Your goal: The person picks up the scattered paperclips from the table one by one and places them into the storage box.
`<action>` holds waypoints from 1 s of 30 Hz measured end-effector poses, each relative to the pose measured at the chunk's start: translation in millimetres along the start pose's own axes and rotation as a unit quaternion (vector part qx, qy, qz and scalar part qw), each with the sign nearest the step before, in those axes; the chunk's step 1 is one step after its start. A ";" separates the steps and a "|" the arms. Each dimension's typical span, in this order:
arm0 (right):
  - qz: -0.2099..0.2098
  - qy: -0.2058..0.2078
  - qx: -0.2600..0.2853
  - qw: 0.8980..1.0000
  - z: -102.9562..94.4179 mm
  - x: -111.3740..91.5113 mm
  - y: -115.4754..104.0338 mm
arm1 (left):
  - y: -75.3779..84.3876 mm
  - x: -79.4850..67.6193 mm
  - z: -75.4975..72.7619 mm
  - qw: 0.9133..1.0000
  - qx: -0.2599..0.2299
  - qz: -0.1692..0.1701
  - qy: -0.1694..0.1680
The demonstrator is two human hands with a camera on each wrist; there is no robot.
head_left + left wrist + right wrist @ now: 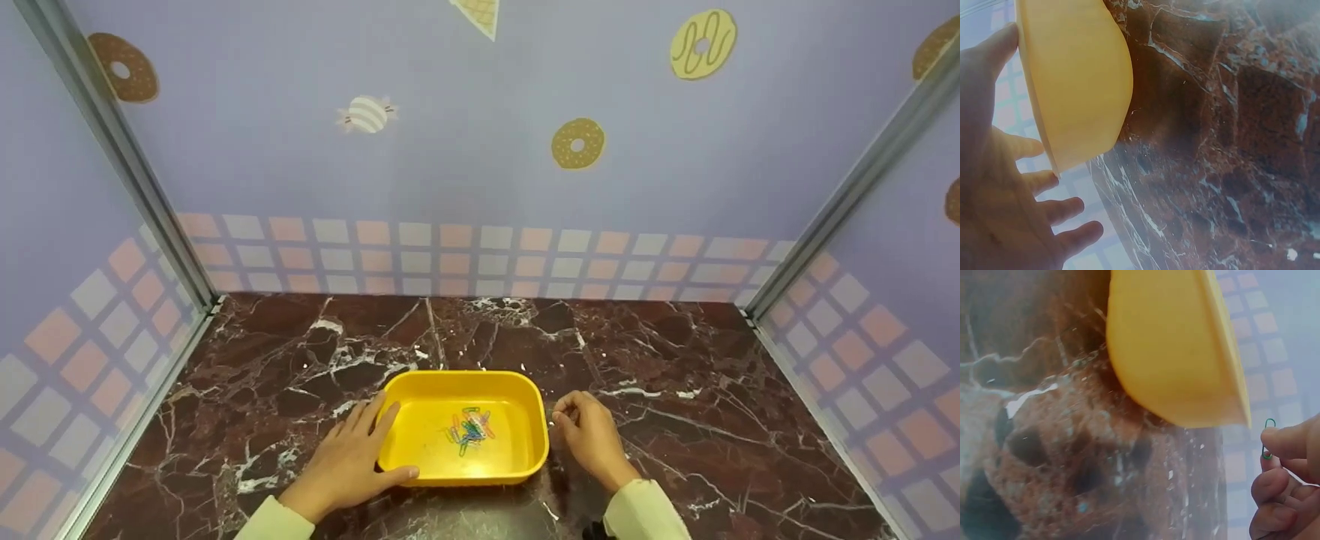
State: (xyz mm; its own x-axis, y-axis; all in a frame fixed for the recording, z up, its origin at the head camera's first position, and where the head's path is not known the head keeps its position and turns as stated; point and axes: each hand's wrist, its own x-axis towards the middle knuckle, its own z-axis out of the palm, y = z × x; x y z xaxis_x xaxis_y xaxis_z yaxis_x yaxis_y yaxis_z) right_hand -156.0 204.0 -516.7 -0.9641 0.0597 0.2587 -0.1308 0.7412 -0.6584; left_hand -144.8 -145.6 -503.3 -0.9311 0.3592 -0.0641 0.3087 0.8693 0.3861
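Observation:
A yellow plastic tray (pixel 517 469) sits on the marble-patterned table, with a small pile of coloured paper clips (pixel 472 431) inside it. My left hand (pixel 349 457) rests against the tray's left side, fingers straight and spread, thumb along the near rim. In the left wrist view those spread fingers (pixel 1053 211) lie by the tray's rim. Just off the tray's right side is my right hand (pixel 592 435), its fingers curled. The right wrist view shows a green paper clip (pixel 1270 422) pinched between thumb and fingertip.
The dark red marble table (pixel 697 405) extends around the tray. Purple walls (pixel 465 172) with sweets and checked bands enclose it at the back and both sides, joined by grey metal corner posts (pixel 142 172).

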 end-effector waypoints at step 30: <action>-0.038 -0.038 0.018 0.998 18.1 17.3 -36.8 | 3.0 -3.7 -4.6 1.000 0.006 -0.005 -0.016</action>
State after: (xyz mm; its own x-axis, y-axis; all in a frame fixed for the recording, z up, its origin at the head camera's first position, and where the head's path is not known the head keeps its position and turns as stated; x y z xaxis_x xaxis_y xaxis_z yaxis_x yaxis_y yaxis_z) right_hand -172.0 165.6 -500.8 -0.9656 -0.0471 0.2556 -0.2109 0.7166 -0.6648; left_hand -141.3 -145.8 -497.7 -0.9275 0.3607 -0.0983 0.3012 0.8767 0.3750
